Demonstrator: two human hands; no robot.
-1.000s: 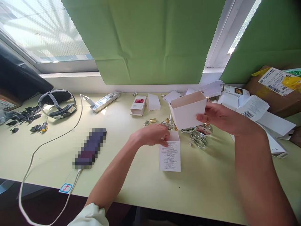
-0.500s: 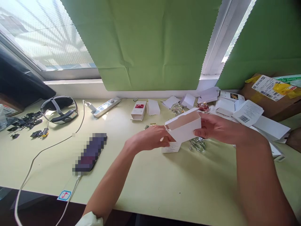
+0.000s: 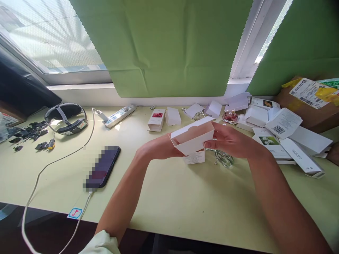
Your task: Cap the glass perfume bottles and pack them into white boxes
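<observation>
Gaping upward, white box, opening's long axis left to right

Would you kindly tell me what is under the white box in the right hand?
The near part of a printed carton shows below the box. Its far part and the fingertips of the left hand are covered.
</observation>
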